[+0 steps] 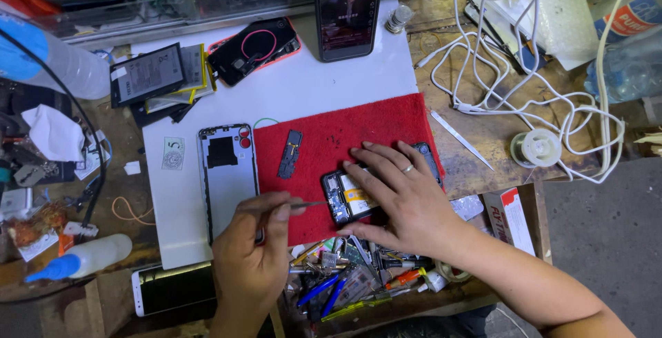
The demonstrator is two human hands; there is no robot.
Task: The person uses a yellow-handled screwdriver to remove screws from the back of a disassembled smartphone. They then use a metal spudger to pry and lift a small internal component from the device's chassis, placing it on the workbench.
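An opened phone (347, 197) lies on a red cloth (331, 138), its battery and circuit board showing. My right hand (403, 196) lies flat over it, fingers spread, pressing it down. My left hand (255, 252) grips thin metal tweezers (303, 205) whose tip points at the phone's left edge. A small dark phone part (290, 153) rests on the cloth to the left. A phone back cover (227, 172) lies face up on the white mat (289, 90) beside the cloth.
Batteries (155, 76) and another opened phone (255, 50) lie at the mat's far side. An upright phone (348, 7) shows a video. White cables (524, 62), a solder spool (538, 148), a blue-tipped glue bottle (86, 259) and several loose tools (352, 279) surround the mat.
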